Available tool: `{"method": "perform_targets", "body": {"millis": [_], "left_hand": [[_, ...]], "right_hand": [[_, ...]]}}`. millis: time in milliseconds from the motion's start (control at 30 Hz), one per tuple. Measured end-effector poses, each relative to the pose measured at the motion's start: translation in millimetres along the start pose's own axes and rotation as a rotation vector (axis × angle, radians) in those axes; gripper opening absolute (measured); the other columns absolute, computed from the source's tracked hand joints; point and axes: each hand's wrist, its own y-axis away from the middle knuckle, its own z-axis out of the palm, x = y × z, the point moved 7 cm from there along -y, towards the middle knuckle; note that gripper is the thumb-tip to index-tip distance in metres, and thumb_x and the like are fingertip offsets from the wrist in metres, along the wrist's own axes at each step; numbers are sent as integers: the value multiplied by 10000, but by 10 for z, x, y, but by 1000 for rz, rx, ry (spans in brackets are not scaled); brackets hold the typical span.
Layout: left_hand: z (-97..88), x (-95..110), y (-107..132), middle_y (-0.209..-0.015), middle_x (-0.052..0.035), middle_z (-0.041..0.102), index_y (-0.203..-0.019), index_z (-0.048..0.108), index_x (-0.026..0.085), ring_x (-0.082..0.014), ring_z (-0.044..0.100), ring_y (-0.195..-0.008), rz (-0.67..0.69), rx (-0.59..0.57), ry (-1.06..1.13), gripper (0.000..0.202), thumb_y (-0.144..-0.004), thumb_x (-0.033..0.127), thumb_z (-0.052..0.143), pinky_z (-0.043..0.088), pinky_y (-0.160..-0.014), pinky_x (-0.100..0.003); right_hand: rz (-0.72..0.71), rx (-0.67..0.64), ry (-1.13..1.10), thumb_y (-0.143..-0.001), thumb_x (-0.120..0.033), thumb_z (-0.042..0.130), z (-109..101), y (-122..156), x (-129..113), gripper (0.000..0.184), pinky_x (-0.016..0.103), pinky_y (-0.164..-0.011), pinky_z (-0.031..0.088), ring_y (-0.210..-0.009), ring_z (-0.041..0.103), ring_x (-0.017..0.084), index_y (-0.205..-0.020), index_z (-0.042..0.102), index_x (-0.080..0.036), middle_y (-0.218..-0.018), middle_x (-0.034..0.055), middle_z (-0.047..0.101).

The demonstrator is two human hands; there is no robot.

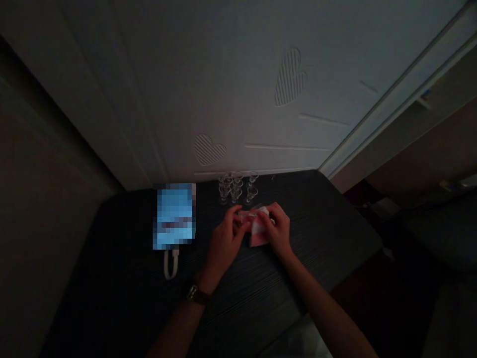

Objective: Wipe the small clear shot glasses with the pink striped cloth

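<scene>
Over the middle of a dark table, my two hands meet on a small clear glass and a pink and white cloth. My left hand, a watch on its wrist, pinches the glass from the left. Fingers of my right hand are closed over the cloth and pressed against the glass. Just behind my hands stands a cluster of several small clear stemmed glasses.
A bright blue blurred panel lies on the table to the left, with a white looped strap below it. A white cabinet door with heart cut-outs rises behind the table. The room is very dark.
</scene>
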Motion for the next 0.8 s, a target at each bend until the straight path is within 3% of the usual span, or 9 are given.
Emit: {"method": "perform_targets", "body": {"millis": [167, 600, 800], "left_hand": [[26, 4, -5, -929, -28, 640, -1182, 457, 234, -130, 614, -664, 10, -32, -24, 304, -881, 272, 452, 465, -595, -233], [-54, 10, 0, -698, 6, 623, -1036, 583, 182, -125, 574, -593, 3, -5, -91, 247, -904, 274, 396, 414, -571, -226], [-83, 0, 6, -761, 6, 608, -1234, 456, 204, -105, 545, -558, -23, 42, -4, 337, -911, 258, 374, 434, -598, -229]], "right_hand": [[28, 5, -24, -834, -284, 553, 4, -28, 66, 130, 228, -554, 367, -658, 490, 126, -758, 617, -200, -707, -12, 488], [-30, -3, -47, -833, -286, 563, -14, 15, -12, 99, 239, -564, 381, -707, 499, 140, -791, 611, -210, -763, 3, 503], [-87, -40, 55, -838, -271, 561, 26, 9, -75, 93, 264, -613, 382, -695, 501, 142, -811, 625, -210, -749, 3, 526]]}}
